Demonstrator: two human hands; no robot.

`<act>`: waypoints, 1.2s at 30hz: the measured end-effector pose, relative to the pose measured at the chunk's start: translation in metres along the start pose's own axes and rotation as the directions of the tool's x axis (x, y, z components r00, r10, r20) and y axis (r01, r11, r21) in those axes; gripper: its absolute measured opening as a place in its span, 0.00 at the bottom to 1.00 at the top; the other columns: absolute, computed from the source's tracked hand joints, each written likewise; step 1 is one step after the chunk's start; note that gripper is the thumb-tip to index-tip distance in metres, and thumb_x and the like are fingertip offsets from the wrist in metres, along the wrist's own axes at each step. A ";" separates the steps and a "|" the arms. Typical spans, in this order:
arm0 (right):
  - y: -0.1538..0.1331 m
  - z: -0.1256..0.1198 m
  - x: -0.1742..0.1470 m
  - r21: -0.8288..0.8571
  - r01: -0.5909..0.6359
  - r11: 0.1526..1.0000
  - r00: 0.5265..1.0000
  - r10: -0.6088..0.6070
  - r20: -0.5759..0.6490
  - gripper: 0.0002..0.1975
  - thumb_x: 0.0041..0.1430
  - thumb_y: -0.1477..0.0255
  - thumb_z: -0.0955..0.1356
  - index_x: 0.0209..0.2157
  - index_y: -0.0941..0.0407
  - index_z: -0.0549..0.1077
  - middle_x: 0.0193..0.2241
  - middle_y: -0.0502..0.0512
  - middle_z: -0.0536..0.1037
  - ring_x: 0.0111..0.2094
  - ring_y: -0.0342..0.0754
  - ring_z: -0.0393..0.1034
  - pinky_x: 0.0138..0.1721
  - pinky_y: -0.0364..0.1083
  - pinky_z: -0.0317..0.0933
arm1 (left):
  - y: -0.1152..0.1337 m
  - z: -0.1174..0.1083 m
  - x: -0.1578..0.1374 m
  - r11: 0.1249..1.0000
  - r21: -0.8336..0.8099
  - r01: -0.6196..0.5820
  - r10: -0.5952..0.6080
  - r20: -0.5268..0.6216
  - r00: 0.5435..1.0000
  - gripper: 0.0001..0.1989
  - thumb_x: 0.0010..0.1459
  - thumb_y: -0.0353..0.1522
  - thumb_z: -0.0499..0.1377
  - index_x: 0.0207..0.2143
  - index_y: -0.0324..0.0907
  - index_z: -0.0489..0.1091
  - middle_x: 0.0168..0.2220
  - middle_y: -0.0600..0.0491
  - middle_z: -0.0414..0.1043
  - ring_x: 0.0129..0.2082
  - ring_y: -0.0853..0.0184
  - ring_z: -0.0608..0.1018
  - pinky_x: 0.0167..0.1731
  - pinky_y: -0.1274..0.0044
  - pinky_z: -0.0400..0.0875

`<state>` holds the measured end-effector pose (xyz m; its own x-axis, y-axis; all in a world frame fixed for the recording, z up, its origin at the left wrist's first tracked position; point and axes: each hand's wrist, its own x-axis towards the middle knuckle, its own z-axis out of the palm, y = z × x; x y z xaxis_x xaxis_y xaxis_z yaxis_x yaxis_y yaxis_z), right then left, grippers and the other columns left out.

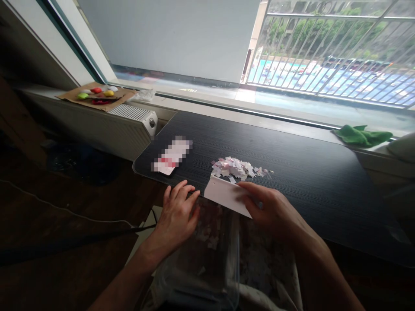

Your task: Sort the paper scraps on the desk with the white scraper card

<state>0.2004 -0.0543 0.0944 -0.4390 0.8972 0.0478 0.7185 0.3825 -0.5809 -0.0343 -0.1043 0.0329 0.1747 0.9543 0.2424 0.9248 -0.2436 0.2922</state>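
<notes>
My right hand (pixel 266 205) grips one end of a flat white card (pixel 225 196), with a small hole near its far corner. The card lies at the dark tabletop's near edge, just in front of a heap of small paper scraps (pixel 235 168). My left hand (pixel 180 205) is at the table edge to the left of the card, fingers spread and holding nothing. Below both hands is a clear plastic container (pixel 235 272) with some scraps inside. Part of its rim is hidden under the table edge and my left forearm.
A blurred-out flat object (pixel 173 155) lies on the black table (pixel 308 185) at left. Cardboard (pixel 125 96) with several colourful items rests above a radiator (pixel 129 125). A green cloth (pixel 361 136) is on the windowsill. A white cable (pixel 81 214) crosses the floor.
</notes>
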 end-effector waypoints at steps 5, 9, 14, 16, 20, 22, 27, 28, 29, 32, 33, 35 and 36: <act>0.009 -0.007 -0.012 -0.056 -0.009 0.998 0.993 0.002 -0.115 0.18 0.60 0.74 0.62 0.49 0.56 0.74 0.39 0.55 0.83 0.39 0.51 0.77 0.43 0.49 0.68 | 0.002 -0.001 0.000 1.000 -0.005 -0.007 0.007 -0.001 1.000 0.17 0.59 0.29 0.51 0.50 0.37 0.70 0.51 0.41 0.70 0.59 0.50 0.64 0.58 0.49 0.54; 0.015 -0.007 -0.004 -0.168 -0.036 0.985 0.955 -0.015 -0.295 0.17 0.60 0.75 0.62 0.48 0.59 0.75 0.39 0.58 0.83 0.39 0.53 0.78 0.41 0.49 0.68 | 0.003 -0.001 0.000 1.000 -0.012 -0.006 0.006 0.011 1.000 0.18 0.59 0.29 0.52 0.50 0.37 0.70 0.51 0.41 0.69 0.60 0.50 0.64 0.58 0.49 0.54; 0.014 -0.002 -0.003 -0.188 -0.006 0.982 0.963 -0.045 -0.266 0.17 0.60 0.76 0.62 0.47 0.58 0.75 0.38 0.57 0.83 0.37 0.51 0.77 0.39 0.48 0.68 | 0.002 0.000 0.000 1.000 -0.011 -0.012 0.012 0.008 1.000 0.18 0.59 0.29 0.51 0.50 0.37 0.70 0.51 0.41 0.69 0.59 0.50 0.64 0.57 0.48 0.54; 0.013 -0.002 -0.004 -0.167 0.005 0.986 0.968 -0.046 -0.246 0.17 0.60 0.76 0.62 0.48 0.57 0.75 0.38 0.55 0.83 0.37 0.51 0.77 0.39 0.48 0.68 | 0.002 0.000 0.000 1.000 -0.007 -0.014 0.015 0.004 1.000 0.18 0.59 0.29 0.51 0.50 0.37 0.70 0.51 0.41 0.69 0.59 0.50 0.64 0.57 0.49 0.54; 0.009 -0.002 0.003 -0.171 0.016 0.985 0.961 -0.062 -0.268 0.17 0.60 0.77 0.62 0.48 0.59 0.75 0.38 0.57 0.83 0.38 0.53 0.77 0.39 0.49 0.68 | 0.003 0.000 0.000 1.000 -0.002 -0.019 0.019 -0.005 1.000 0.18 0.58 0.29 0.52 0.50 0.37 0.70 0.51 0.41 0.70 0.59 0.50 0.64 0.58 0.49 0.54; 0.007 -0.001 0.008 -0.189 0.031 0.982 0.961 -0.081 -0.263 0.17 0.60 0.77 0.61 0.48 0.60 0.75 0.38 0.59 0.83 0.39 0.55 0.77 0.40 0.51 0.68 | 0.003 0.000 0.000 1.000 -0.004 -0.020 0.020 -0.006 1.000 0.18 0.58 0.29 0.52 0.50 0.37 0.70 0.50 0.41 0.70 0.59 0.50 0.64 0.58 0.49 0.54; 0.003 -0.001 0.007 -0.205 0.097 0.974 0.972 -0.137 -0.193 0.17 0.60 0.78 0.61 0.47 0.60 0.76 0.39 0.60 0.82 0.40 0.56 0.77 0.40 0.51 0.68 | 0.001 0.000 0.000 1.000 -0.005 -0.021 0.021 -0.005 1.000 0.18 0.59 0.29 0.52 0.50 0.38 0.70 0.51 0.41 0.69 0.59 0.50 0.64 0.58 0.50 0.54; 0.002 -0.001 0.005 -0.198 0.108 0.974 0.973 -0.144 -0.178 0.17 0.60 0.78 0.61 0.47 0.60 0.76 0.39 0.60 0.82 0.39 0.55 0.77 0.39 0.51 0.68 | 0.000 0.000 0.000 1.000 -0.006 -0.019 0.019 -0.003 1.000 0.18 0.59 0.29 0.52 0.50 0.38 0.70 0.51 0.41 0.69 0.60 0.50 0.64 0.58 0.50 0.54; 0.002 -0.002 0.004 -0.192 0.114 0.975 0.974 -0.148 -0.172 0.17 0.61 0.78 0.61 0.47 0.59 0.76 0.39 0.59 0.82 0.39 0.55 0.77 0.39 0.50 0.68 | 0.000 0.000 0.000 1.000 -0.008 -0.017 0.017 0.001 1.000 0.18 0.59 0.29 0.52 0.50 0.38 0.70 0.51 0.41 0.69 0.59 0.50 0.64 0.58 0.49 0.54; 0.004 -0.002 0.003 -0.200 0.105 0.974 0.968 -0.146 -0.203 0.17 0.61 0.78 0.61 0.47 0.59 0.76 0.39 0.59 0.82 0.39 0.54 0.77 0.40 0.50 0.68 | 0.001 0.000 0.001 1.000 -0.016 -0.012 0.012 0.016 1.000 0.18 0.58 0.29 0.52 0.50 0.38 0.70 0.51 0.41 0.70 0.59 0.50 0.64 0.58 0.49 0.53; 0.004 -0.001 0.004 -0.209 0.099 0.973 0.965 -0.145 -0.217 0.17 0.61 0.78 0.61 0.47 0.58 0.76 0.39 0.60 0.82 0.39 0.54 0.77 0.40 0.50 0.68 | 0.002 -0.001 0.002 1.000 -0.019 -0.010 0.011 0.017 1.000 0.18 0.58 0.29 0.52 0.50 0.38 0.70 0.51 0.41 0.70 0.60 0.50 0.64 0.58 0.49 0.53; 0.002 0.000 0.005 -0.224 0.096 0.970 0.967 -0.144 -0.210 0.17 0.61 0.78 0.61 0.47 0.58 0.76 0.40 0.60 0.82 0.40 0.54 0.76 0.40 0.50 0.68 | 0.003 -0.001 0.002 1.000 -0.022 -0.006 0.006 0.012 1.000 0.18 0.58 0.29 0.52 0.50 0.38 0.70 0.51 0.41 0.69 0.60 0.51 0.64 0.58 0.49 0.53; 0.001 0.000 0.004 -0.226 0.101 0.969 0.971 -0.145 -0.188 0.17 0.61 0.78 0.60 0.48 0.58 0.76 0.40 0.60 0.82 0.40 0.53 0.76 0.40 0.49 0.68 | 0.003 -0.001 0.003 1.000 -0.022 -0.005 0.005 0.010 1.000 0.18 0.59 0.29 0.52 0.50 0.38 0.70 0.51 0.41 0.69 0.60 0.51 0.64 0.59 0.49 0.53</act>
<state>0.1990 -0.0503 0.0940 -0.4291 0.8576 0.2836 0.7736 0.5110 -0.3747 -0.0318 -0.1028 0.0357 0.1830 0.9547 0.2348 0.9161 -0.2523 0.3116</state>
